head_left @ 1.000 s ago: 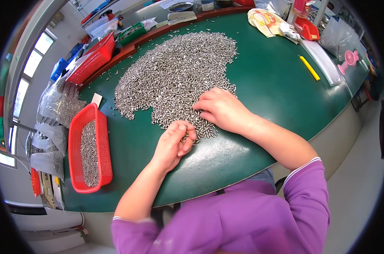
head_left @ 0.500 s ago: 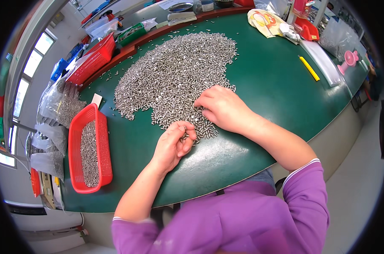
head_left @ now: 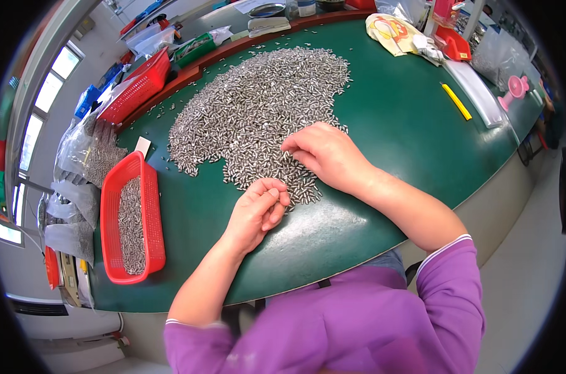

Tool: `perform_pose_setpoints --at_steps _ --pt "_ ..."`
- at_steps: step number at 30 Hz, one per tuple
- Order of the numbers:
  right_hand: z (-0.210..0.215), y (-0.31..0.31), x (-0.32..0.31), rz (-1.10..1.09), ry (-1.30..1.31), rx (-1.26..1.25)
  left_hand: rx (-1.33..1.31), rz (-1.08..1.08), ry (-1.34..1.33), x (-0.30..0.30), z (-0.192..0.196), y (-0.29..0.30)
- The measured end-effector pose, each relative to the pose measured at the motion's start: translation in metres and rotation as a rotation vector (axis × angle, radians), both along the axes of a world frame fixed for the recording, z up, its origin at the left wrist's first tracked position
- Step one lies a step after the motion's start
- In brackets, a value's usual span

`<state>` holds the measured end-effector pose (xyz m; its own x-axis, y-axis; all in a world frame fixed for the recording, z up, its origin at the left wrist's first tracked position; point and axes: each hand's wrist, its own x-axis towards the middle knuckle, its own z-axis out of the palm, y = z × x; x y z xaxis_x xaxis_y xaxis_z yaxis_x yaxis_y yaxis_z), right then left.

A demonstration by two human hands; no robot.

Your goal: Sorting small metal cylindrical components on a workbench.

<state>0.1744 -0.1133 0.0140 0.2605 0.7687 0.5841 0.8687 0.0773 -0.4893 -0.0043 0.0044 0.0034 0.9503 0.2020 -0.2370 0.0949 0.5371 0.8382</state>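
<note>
A broad heap of small silvery metal pins [head_left: 258, 106] covers the middle of the green table. At its near edge my left hand [head_left: 256, 209] is closed, fingers curled and thumb against the forefinger; whatever lies inside is hidden. My right hand [head_left: 329, 156] hovers over the near right part of the heap, palm down. Its fingers are bent and drawn together, with the tips over the pins, and I cannot make out what they pinch. To the left stands a long red plastic basket [head_left: 157, 243] with more such pins in its bottom.
Clear bags of metal parts [head_left: 77, 212] stand left of the basket. A second red basket [head_left: 136, 90] sits at the far left by the raised rim. On the right lie a yellow pen-like tool [head_left: 455, 101], plastic sleeves [head_left: 473, 93] and a pink stand [head_left: 513, 90].
My right hand has shifted slightly left and its fingers have lifted a little off the pins. The left thumb has moved closer to the fingertips; that arm stays in place.
</note>
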Motion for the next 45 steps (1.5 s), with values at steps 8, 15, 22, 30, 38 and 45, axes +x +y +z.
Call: perform_pose_setpoints --at_steps 8,15,22,30,38,45 --pt "0.008 -0.003 -0.027 0.244 -0.043 0.049 -0.005 0.034 0.000 -0.001 -0.005 -0.001" --pt "0.007 -0.003 -0.020 0.202 0.003 -0.035 -0.064 0.041 -0.025 0.001 -0.004 0.001" --pt "-0.008 -0.004 -0.004 0.058 -0.160 -0.253 -0.070 0.060 -0.021 0.000 -0.004 0.002" --pt "-0.017 0.002 -0.005 -0.003 -0.161 -0.150 -0.064 0.045 -0.005 -0.001 -0.004 0.004" --pt "-0.013 0.000 -0.005 0.046 -0.155 -0.175 -0.067 0.034 -0.033 -0.001 -0.003 0.002" --pt "-0.017 0.002 -0.004 0.030 -0.151 -0.199 -0.070 0.034 -0.037 -0.002 -0.004 0.002"
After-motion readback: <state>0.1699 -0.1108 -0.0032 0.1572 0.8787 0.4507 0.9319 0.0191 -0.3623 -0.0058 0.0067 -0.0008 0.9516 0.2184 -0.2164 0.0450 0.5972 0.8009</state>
